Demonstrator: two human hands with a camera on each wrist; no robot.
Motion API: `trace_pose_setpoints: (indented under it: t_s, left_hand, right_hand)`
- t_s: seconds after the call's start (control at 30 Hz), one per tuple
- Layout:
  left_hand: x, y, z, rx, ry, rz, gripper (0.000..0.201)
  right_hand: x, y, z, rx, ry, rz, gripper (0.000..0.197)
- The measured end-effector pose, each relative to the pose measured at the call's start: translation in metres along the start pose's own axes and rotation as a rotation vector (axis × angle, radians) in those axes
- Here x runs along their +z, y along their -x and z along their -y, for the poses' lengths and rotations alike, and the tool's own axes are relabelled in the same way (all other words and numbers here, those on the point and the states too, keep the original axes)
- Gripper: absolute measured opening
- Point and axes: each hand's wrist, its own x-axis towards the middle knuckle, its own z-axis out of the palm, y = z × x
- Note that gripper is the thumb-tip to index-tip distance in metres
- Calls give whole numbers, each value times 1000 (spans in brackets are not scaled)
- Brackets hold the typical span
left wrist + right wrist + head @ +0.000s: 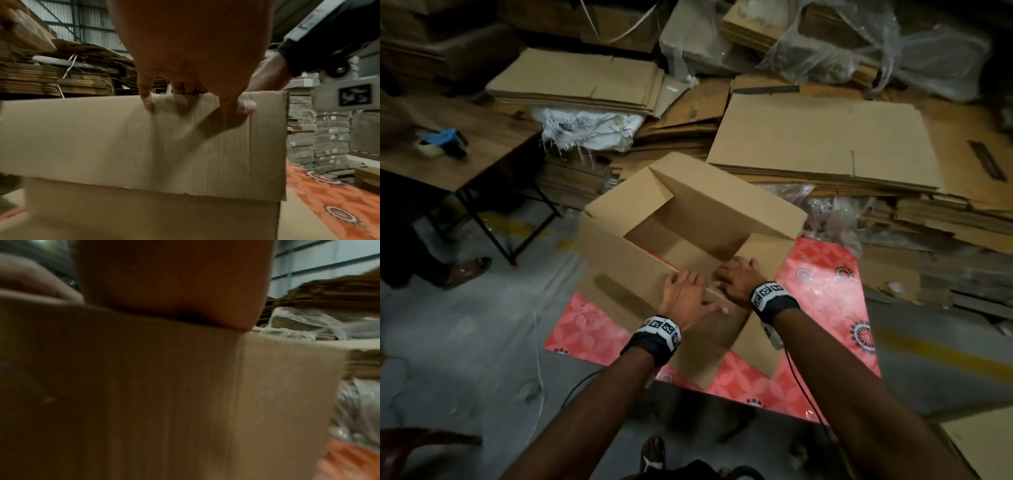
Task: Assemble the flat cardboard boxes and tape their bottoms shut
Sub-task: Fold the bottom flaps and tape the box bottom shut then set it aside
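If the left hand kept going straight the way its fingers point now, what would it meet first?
The left hand already grips the near flap of the cardboard box. Going on forward, it would probably enter the open cavity and meet the far inner wall, though depth is unclear.

Your floor [482,342] carries a red patterned mat [825,274] | the open cardboard box [654,212] stands on the mat | flat cardboard stacks [825,144] lie behind.
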Motion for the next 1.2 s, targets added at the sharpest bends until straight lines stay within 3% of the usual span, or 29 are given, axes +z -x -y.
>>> trace_pose_setpoints:
  t_s: [0.07, 0.27, 0.4, 0.5, 0.57, 0.63, 0.7, 0.8, 0.93, 1.07, 1.2]
  left_hand:
    - [-3, 3, -6, -79, -10, -60, 98]
    - [1, -2, -8, -80, -99, -104, 90]
    - [-1, -10, -31, -98, -107, -65, 96]
    - [5, -18, -53, -108, -90, -70, 95]
    - [12, -23, -65, -116, -65, -73, 93]
    - [16, -29, -77, -114, -43, -66, 93]
    - [18, -36, -88, -101, -23, -48, 91]
    - [18, -44, -95, -59, 49, -27, 76]
    - [14, -48, -71, 83, 278, -35, 45]
    - [5, -48, -32, 141, 440, -3, 49]
    - [-11, -48, 6, 30, 299, -61, 47]
  right_hand:
    - [-13, 8, -3, -31, -35, -146, 49]
    - [-62, 57, -24, -61, -401, -716, 41]
    - [-47, 104, -44, 104, -681, -998, 37]
    - [-14, 132, -57, 345, -723, -1139, 24]
    - [12, 144, -62, 593, -646, -1093, 28]
    - [33, 150, -60, 805, -543, -879, 33]
    - [47, 148, -53, 874, -583, -669, 49]
    - [61, 137, -46, 871, -712, -539, 74]
    - [65, 123, -58, 859, -733, -584, 71]
    - [50, 109, -70, 862, -583, -688, 58]
    - [35, 82, -61, 698, -379, -690, 58]
